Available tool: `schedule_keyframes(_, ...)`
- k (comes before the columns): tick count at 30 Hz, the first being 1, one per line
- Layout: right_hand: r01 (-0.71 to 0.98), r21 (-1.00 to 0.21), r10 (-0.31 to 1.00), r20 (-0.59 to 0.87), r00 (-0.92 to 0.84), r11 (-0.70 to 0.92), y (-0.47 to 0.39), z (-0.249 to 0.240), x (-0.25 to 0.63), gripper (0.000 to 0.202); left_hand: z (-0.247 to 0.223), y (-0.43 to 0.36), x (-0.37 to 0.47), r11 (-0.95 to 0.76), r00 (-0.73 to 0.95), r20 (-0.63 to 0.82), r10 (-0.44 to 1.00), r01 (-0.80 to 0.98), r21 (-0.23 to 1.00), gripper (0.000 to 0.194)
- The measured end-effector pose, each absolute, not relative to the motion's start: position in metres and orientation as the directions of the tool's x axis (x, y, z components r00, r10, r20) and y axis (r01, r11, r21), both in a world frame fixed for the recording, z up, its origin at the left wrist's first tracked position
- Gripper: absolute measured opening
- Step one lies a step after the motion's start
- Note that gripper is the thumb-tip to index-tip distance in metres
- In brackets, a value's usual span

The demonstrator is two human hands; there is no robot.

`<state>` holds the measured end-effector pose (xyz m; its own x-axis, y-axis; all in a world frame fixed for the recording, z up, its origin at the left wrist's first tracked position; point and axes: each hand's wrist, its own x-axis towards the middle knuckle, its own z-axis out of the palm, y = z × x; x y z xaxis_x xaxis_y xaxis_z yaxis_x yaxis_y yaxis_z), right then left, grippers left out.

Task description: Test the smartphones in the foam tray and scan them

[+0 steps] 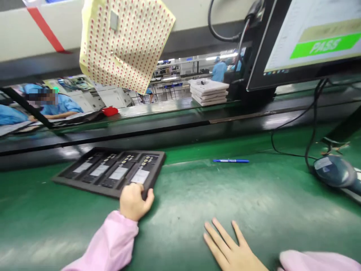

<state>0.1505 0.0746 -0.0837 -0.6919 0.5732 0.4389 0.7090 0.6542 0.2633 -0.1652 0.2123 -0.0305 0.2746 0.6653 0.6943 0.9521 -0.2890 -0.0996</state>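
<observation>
A dark foam tray (pixel 158 169) lies on the green bench, angled toward the left. Several flat black devices with white labels and gold round marks sit side by side in its slots, among them the rightmost device (pixel 141 175). My left hand (pixel 134 201) is closed at the tray's near right corner, with the fingers curled over the edge and partly covering that device's near end. The fingertips themselves are hidden. My right hand (pixel 229 246) is spread out low over the bench and holds nothing.
A blue pen (pixel 231 161) lies behind my right hand. At the right rests a barcode scanner (pixel 334 171) with a cable, below a monitor (pixel 310 45) showing PASS. A dotted sticker sheet (pixel 124 41) hangs overhead. White stacked pads (pixel 208 91) and co-workers in blue are beyond.
</observation>
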Motion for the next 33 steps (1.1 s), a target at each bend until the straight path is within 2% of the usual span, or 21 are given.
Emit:
schedule_keyframes(1, 0.748, 0.120, 0.652, 0.414, -0.635, 0.653, 0.080, -0.081, 0.138, 0.061, -0.030, 0.191, -0.152, -0.315, 0.282, 0.667, 0.690, 0.946, -0.074, 0.015)
schedule_keyframes(3, 0.781, -0.250, 0.814, 0.289, -0.504, 0.572, 0.096, -0.070, 0.112, 0.073, -0.028, 0.148, -0.128, -0.364, 0.287, 0.647, 0.706, 0.931, -0.015, 0.014)
schedule_keyframes(5, 0.769, -0.550, 0.945, 0.152, -0.291, 0.325, 0.116, -0.056, 0.086, 0.072, -0.026, 0.106, -0.106, -0.424, 0.284, 0.659, 0.696, 0.904, 0.057, 0.014)
schedule_keyframes(7, 0.685, -0.721, 0.994, 0.067, -0.089, 0.110, 0.135, -0.042, 0.068, 0.074, -0.024, 0.069, -0.084, -0.450, 0.269, 0.638, 0.721, 0.882, 0.137, 0.014)
schedule_keyframes(9, 0.584, -0.811, 0.992, 0.042, 0.119, -0.035, 0.150, -0.034, 0.058, 0.075, -0.023, 0.040, -0.062, -0.404, 0.235, 0.584, 0.777, 0.898, 0.176, 0.013)
schedule_keyframes(11, 0.497, -0.867, 0.985, 0.056, 0.160, -0.032, 0.159, -0.032, 0.056, 0.071, -0.024, 0.023, -0.040, -0.273, 0.145, 0.542, 0.828, 0.948, 0.164, 0.012)
schedule_keyframes(14, 0.363, -0.931, 0.995, 0.069, 0.065, 0.041, 0.166, -0.034, 0.062, 0.074, -0.025, 0.014, -0.008, -0.057, -0.008, 0.509, 0.861, 0.992, 0.111, 0.012)
schedule_keyframes(16, 0.294, -0.954, 0.998, 0.063, 0.005, 0.059, 0.167, -0.035, 0.068, 0.077, -0.022, 0.010, 0.011, 0.012, -0.045, 0.450, 0.892, 0.997, 0.075, 0.016)
schedule_keyframes(19, 0.264, -0.961, 0.994, 0.065, -0.084, 0.085, 0.166, -0.036, 0.086, 0.080, -0.013, -0.004, 0.037, 0.055, -0.074, 0.330, 0.941, 0.996, 0.066, 0.034)
schedule_keyframes(21, 0.263, -0.959, 0.987, 0.072, -0.144, 0.108, 0.164, -0.037, 0.110, 0.082, -0.004, -0.018, 0.052, 0.029, -0.066, 0.269, 0.961, 0.990, 0.138, 0.045)
schedule_keyframes(23, 0.278, -0.952, 0.980, 0.078, -0.182, 0.127, 0.161, -0.039, 0.147, 0.083, 0.007, -0.032, 0.063, -0.054, -0.007, 0.221, 0.975, 0.962, 0.268, 0.048)
schedule_keyframes(27, 0.342, -0.930, 0.982, 0.077, -0.175, 0.134, 0.153, -0.040, 0.245, 0.085, 0.042, -0.051, 0.082, -0.229, 0.135, 0.203, 0.970, 0.795, 0.562, 0.034)
schedule_keyframes(30, 0.379, -0.907, 0.976, 0.121, -0.183, 0.184, 0.144, -0.036, 0.318, 0.084, 0.079, -0.055, 0.103, -0.401, 0.312, 0.270, 0.911, 0.522, 0.753, 0.023)
schedule_keyframes(33, 0.401, -0.878, 0.961, 0.195, -0.199, 0.261, 0.139, -0.028, 0.364, 0.081, 0.117, -0.060, 0.132, -0.525, 0.447, 0.399, 0.801, 0.203, 0.826, 0.024)
